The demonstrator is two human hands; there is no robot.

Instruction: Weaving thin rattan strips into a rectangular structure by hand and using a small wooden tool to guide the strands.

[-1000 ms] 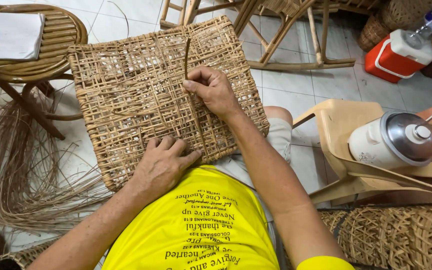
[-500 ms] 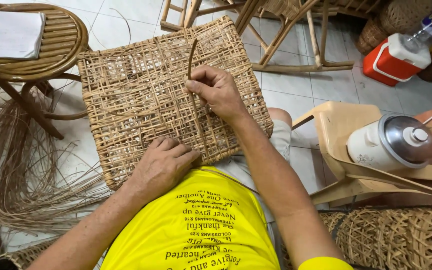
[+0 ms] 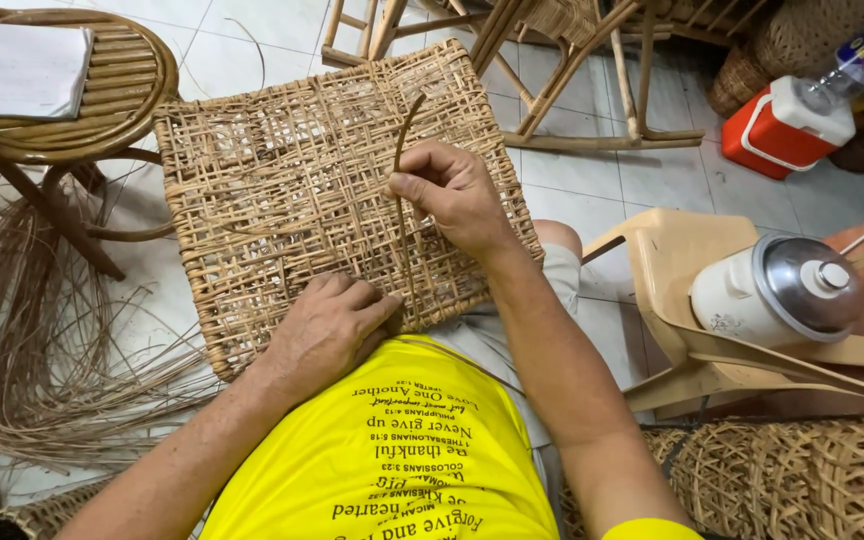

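Note:
A square woven rattan panel (image 3: 282, 190) rests on my lap, its weave open and tan. My right hand (image 3: 457, 195) pinches a thin dark cane strand (image 3: 404, 135) that curves up from the weave near the panel's middle right. My left hand (image 3: 327, 325) presses on the panel's near edge, fingers curled over the weave, holding it steady.
A round rattan stool (image 3: 102, 95) with a white pad on it stands at the far left. Loose cane strips (image 3: 32, 340) lie on the floor at left. A wooden chair frame (image 3: 572, 70), a red cooler (image 3: 782, 125), a white and metal jug (image 3: 777, 290) and woven baskets (image 3: 802, 480) are at right.
My right hand has drawn the cane strand slightly upward and toward the panel's middle. My left hand stays on the near edge.

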